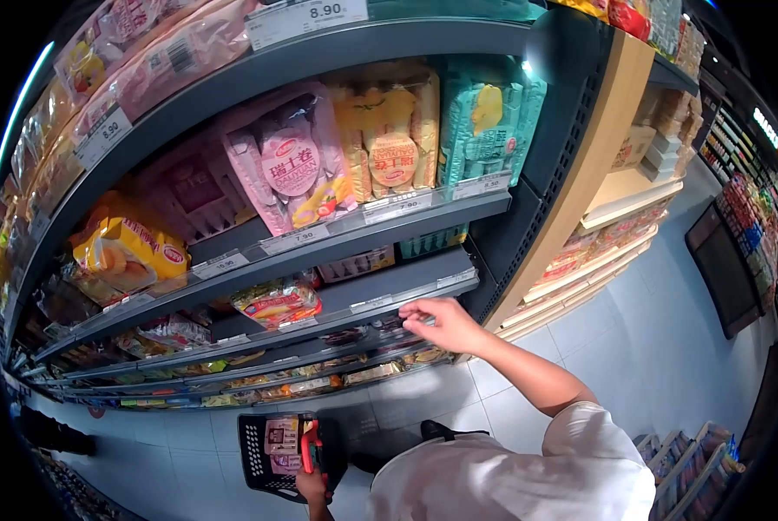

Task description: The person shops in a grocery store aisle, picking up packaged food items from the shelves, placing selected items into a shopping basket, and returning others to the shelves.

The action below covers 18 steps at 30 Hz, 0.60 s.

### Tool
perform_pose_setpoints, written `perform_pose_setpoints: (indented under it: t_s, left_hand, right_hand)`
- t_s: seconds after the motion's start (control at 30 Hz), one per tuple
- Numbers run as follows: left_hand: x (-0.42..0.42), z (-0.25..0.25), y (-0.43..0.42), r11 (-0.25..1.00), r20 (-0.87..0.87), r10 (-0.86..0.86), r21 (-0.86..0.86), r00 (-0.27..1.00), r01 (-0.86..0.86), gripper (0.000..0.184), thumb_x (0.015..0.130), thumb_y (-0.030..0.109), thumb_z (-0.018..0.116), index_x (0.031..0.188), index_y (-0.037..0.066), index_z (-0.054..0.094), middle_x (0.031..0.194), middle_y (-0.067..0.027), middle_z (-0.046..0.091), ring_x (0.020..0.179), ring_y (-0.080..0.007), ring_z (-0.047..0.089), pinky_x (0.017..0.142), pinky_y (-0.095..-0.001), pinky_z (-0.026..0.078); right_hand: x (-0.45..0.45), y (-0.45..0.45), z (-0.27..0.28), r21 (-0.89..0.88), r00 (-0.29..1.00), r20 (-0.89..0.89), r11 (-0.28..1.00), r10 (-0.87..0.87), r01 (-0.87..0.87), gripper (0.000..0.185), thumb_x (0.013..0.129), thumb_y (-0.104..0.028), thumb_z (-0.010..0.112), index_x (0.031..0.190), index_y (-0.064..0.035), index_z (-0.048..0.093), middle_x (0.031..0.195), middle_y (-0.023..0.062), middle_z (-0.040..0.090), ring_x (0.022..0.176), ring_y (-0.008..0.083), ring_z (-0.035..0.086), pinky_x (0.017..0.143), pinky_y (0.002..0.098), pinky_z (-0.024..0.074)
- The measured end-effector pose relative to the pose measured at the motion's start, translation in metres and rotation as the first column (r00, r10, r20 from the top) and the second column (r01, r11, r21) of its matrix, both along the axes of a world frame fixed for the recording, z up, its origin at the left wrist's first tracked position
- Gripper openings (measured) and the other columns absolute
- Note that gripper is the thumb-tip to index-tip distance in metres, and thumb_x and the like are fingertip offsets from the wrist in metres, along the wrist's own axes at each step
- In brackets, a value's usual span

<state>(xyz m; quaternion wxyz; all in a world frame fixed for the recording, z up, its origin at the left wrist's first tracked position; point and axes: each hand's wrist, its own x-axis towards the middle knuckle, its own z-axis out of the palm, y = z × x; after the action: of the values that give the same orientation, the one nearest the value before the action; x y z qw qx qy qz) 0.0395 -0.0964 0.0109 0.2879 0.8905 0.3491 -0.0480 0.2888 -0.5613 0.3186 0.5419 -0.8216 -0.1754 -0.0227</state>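
Low in the view my left hand (311, 484) is closed around the red handle (309, 447) of a black shopping basket (252, 476). Pink and pale packages (283, 436) lie inside the basket. My right hand (441, 323) reaches out in front of the shelf edge, close to a price label strip (456, 279). Its fingers are loosely bent and apart, with nothing visible in them. On the shelf above stand a pink Swiss roll pack (289, 165), a yellow one (391, 143) and a turquoise one (490, 130).
A yellow snack bag (133, 247) sits on the same shelf, further left. One shelf down is a red and yellow package (278, 301). A wooden end panel (571, 174) borders the shelving. Display racks (692, 469) stand on the tiled floor (632, 347) at right.
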Motion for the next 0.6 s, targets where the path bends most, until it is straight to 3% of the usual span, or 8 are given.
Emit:
perform_pose_setpoints:
  t_s: [0.1, 0.27, 0.33, 0.43, 0.57, 0.6]
  left_hand:
    - [-0.002, 0.008, -0.009, 0.998, 0.001, -0.012, 0.063, 1.0, 0.012, 0.031, 0.085, 0.03, 0.074, 0.087, 0.0, 0.073, 0.08, -0.023, 0.072, 0.077, -0.0423, 0.072, 0.071, -0.0515, 0.055]
    - [-0.004, 0.014, -0.014, 0.995, -0.014, -0.005, 0.102, 1.0, 0.007, 0.031, 0.085, 0.032, 0.074, 0.088, 0.001, 0.074, 0.078, -0.0219, 0.072, 0.076, -0.0412, 0.072, 0.071, -0.0512, 0.056]
    - [0.0, 0.025, -0.017, 0.997, -0.014, 0.003, 0.075, 1.0, -0.002, 0.032, 0.087, 0.034, 0.074, 0.09, 0.002, 0.074, 0.076, -0.0205, 0.072, 0.074, -0.0393, 0.073, 0.07, -0.05, 0.056]
    - [0.005, 0.048, -0.025, 0.999, -0.073, 0.04, 0.026, 0.997, -0.038, 0.033, 0.087, 0.036, 0.074, 0.091, 0.002, 0.074, 0.077, -0.0199, 0.072, 0.075, -0.0384, 0.073, 0.07, -0.049, 0.057]
    - [-0.001, 0.022, -0.015, 0.996, -0.034, 0.002, 0.095, 0.999, 0.001, 0.036, 0.085, 0.038, 0.075, 0.09, 0.002, 0.074, 0.079, -0.0219, 0.072, 0.078, -0.0414, 0.073, 0.072, -0.0508, 0.057]
    - [-0.001, 0.016, -0.013, 0.995, -0.018, 0.004, 0.101, 1.0, -0.002, 0.037, 0.085, 0.038, 0.075, 0.09, 0.002, 0.074, 0.079, -0.0227, 0.072, 0.079, -0.0425, 0.072, 0.073, -0.0515, 0.056]
  right_hand:
    - [0.018, 0.002, 0.063, 0.019, 0.959, 0.282, 1.0, -0.015, 0.01, 0.033, 0.091, -0.017, 0.075, 0.117, 0.0023, 0.069, 0.108, 0.0137, 0.075, 0.096, 0.0224, 0.074, 0.082, 0.0324, 0.0576]
    - [0.033, 0.021, 0.124, -0.001, 0.885, 0.466, 1.0, 0.007, -0.007, 0.031, 0.088, -0.014, 0.077, 0.113, 0.0022, 0.07, 0.109, 0.0154, 0.074, 0.1, 0.0282, 0.073, 0.088, 0.0353, 0.0566]
    - [0.044, 0.028, 0.137, -0.054, 0.776, 0.631, 0.998, 0.002, 0.041, 0.034, 0.087, -0.013, 0.078, 0.116, 0.0013, 0.069, 0.114, 0.0168, 0.073, 0.105, 0.0322, 0.071, 0.092, 0.0384, 0.0556]
    - [0.056, 0.038, 0.172, -0.016, 0.667, 0.743, 0.995, -0.055, 0.1, 0.039, 0.085, -0.015, 0.079, 0.119, 0.0016, 0.067, 0.118, 0.0184, 0.072, 0.11, 0.0352, 0.069, 0.097, 0.0408, 0.054]
    - [0.092, 0.059, 0.223, -0.105, 0.405, 0.914, 0.959, -0.011, 0.263, 0.057, 0.081, -0.021, 0.084, 0.128, 0.0006, 0.062, 0.132, 0.0203, 0.064, 0.121, 0.0374, 0.062, 0.104, 0.045, 0.0497]
    - [0.104, 0.062, 0.234, -0.152, 0.363, 0.931, 0.939, 0.031, 0.309, 0.068, 0.08, -0.023, 0.085, 0.137, -0.0001, 0.057, 0.136, 0.0224, 0.061, 0.126, 0.0391, 0.059, 0.107, 0.0453, 0.0468]
